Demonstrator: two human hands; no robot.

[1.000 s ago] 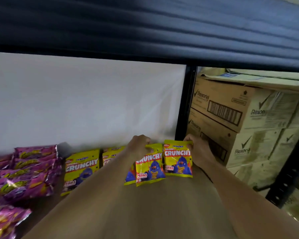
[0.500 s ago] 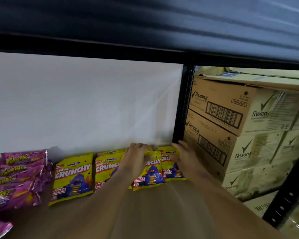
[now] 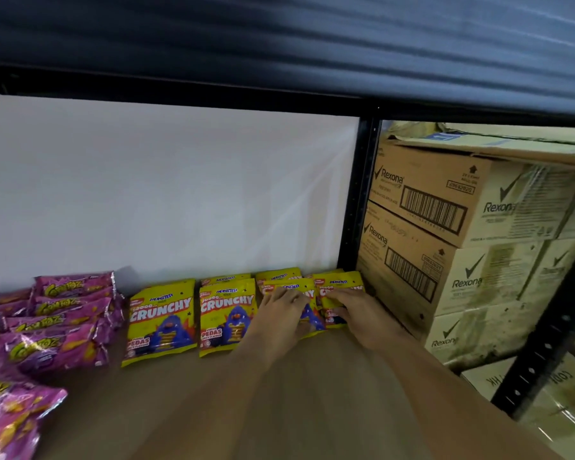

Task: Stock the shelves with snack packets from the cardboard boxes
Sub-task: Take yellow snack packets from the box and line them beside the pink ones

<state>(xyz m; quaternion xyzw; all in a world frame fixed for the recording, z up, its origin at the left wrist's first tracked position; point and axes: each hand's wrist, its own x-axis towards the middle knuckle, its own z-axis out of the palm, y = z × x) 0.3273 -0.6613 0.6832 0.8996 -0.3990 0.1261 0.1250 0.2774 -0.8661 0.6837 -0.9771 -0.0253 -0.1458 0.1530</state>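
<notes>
Nearest you, at seven o'clock, the pink packets (image 3: 47, 346) already lie heaped on the shelf (image 3: 180, 393), and the yellow packets (image 3: 161, 322) run in a row from ten o'clock toward one o'clock. Your left hand (image 3: 281, 312) and right hand (image 3: 356, 310) lie flat, fingers out, on the last two by the black post (image 3: 359, 200). Much of the shelf looks unfilled, so I'd judge stocking barely underway; only the Rexona boxes (image 3: 445, 227) show, at two o'clock.
</notes>
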